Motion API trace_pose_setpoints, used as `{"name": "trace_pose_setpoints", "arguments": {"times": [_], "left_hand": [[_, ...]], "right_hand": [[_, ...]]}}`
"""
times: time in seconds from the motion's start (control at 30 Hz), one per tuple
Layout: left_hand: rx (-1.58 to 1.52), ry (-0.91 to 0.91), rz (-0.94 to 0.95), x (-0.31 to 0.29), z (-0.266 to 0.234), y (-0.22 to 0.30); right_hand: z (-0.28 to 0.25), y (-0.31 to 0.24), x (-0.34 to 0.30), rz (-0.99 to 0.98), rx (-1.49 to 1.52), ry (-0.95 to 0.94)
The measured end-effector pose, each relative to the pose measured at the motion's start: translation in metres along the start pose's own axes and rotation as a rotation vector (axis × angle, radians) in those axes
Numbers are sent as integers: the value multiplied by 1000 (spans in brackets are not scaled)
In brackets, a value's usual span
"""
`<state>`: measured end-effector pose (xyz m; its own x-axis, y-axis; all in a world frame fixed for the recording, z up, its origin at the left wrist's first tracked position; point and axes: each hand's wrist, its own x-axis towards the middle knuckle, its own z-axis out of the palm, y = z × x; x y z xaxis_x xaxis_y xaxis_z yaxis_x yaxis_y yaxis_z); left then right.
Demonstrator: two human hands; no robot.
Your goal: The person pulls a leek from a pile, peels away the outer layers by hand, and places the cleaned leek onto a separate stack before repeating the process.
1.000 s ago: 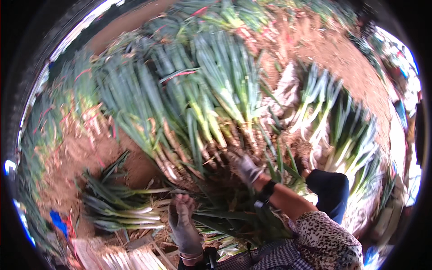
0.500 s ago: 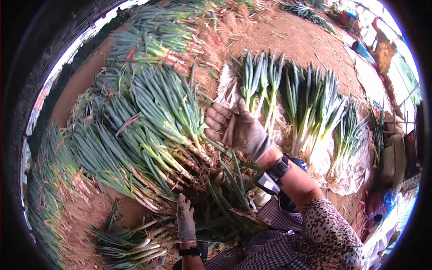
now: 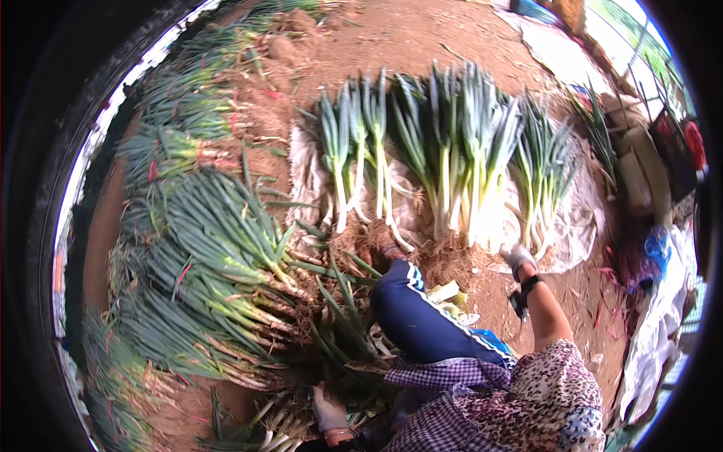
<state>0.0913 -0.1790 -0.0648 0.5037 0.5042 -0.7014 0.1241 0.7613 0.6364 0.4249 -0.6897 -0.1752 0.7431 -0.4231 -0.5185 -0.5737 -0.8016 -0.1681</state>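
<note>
My right hand (image 3: 518, 260), in a pale work glove, is at the root ends of the right-hand bunch of green onions (image 3: 536, 173) on a whitish sheet. Its fingers are blurred, so I cannot make out a grip. Low in the view, my gloved left hand (image 3: 329, 410) has its fingers apart and holds nothing I can see. It is beside loose green onions (image 3: 282, 437) on the ground. Further left lies a big heap of untrimmed green onions (image 3: 218, 226), roots toward me. Two more groups of cleaned green onions (image 3: 459, 143) lie on the sheet.
The whitish sheet (image 3: 576, 233) lies on brown soil (image 3: 392, 38). My bent leg (image 3: 422, 316) in blue trousers is between the heap and the sheet. Tied bundles (image 3: 181, 113) line the far left. Sacks (image 3: 644, 169) and white plastic (image 3: 659, 339) are along the right.
My right hand has moved from beside the heap over to the bunch at the right of the sheet. The view has swung right, and my left hand is lower in it.
</note>
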Motion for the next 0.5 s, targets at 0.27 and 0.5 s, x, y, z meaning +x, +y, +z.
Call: {"name": "trace_pose_setpoints", "arguments": {"times": [0.27,0.5], "left_hand": [[116,-31,-117,-2,17,-16],[398,194,83,26,-11,-32]], "right_hand": [[80,88,-53,200,190,-272],[64,-127,-64,-418,640,-450]]}}
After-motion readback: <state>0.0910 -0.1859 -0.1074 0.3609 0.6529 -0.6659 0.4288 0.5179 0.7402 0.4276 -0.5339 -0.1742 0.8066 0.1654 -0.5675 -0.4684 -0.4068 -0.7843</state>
